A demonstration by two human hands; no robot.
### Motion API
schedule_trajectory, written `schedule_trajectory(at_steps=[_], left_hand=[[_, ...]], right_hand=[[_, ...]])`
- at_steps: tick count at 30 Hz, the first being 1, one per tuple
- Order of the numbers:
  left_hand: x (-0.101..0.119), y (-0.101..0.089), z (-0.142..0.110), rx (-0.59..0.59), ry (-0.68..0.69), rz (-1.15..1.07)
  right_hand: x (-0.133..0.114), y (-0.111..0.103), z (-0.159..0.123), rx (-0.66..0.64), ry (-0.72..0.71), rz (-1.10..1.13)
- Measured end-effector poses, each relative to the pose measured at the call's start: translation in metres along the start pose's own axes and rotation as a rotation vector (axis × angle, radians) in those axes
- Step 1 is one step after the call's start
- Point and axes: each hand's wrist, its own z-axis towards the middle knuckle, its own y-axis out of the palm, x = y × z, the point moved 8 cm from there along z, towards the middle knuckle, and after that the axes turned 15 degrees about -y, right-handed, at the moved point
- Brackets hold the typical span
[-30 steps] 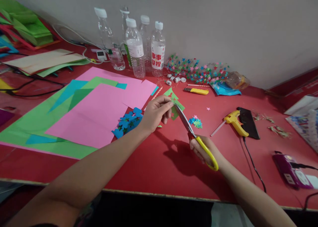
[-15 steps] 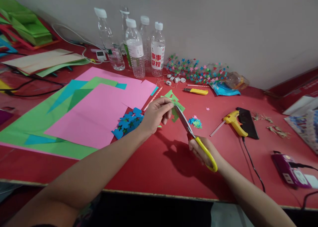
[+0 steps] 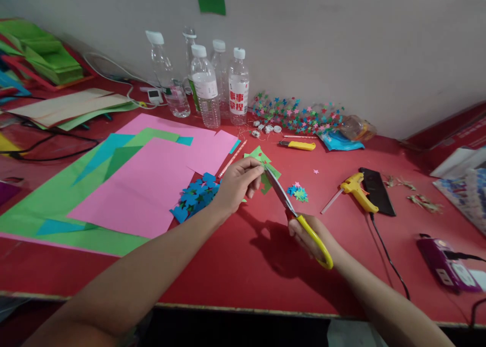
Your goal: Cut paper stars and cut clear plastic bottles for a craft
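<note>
My right hand is closed around the yellow handles of a pair of scissors, whose blades point up and left. Thumb and fingertips of my left hand pinch what looks like a small piece of green paper, right at the scissor tips; its shape is hard to make out. Just behind my fingertips lies green scrap paper with star-shaped cut-outs. Blue scrap paper with similar holes sits beside my left wrist. A small pile of paper stars rests right of the blades.
Pink sheets over green ones cover the left side. Plastic bottles stand by the wall, near a star-covered bottle. A yellow utility knife, glue gun, black phone and purple power strip lie rightward.
The view has tilted up slightly, so the tabletop things sit lower. Both hands keep nearly the same pose, with the scissor tips still at my left fingertips.
</note>
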Motion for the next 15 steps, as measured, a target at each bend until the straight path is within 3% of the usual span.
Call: schedule_trajectory(at_steps=[7, 15], left_hand=[[-0.002, 0.000, 0.001, -0.005, -0.004, -0.019], [0.010, -0.007, 0.001, 0.026, 0.066, 0.058]], right_hand=[[-0.003, 0.000, 0.001, -0.013, 0.021, 0.051], [-0.005, -0.004, 0.002, -0.037, 0.023, 0.048]])
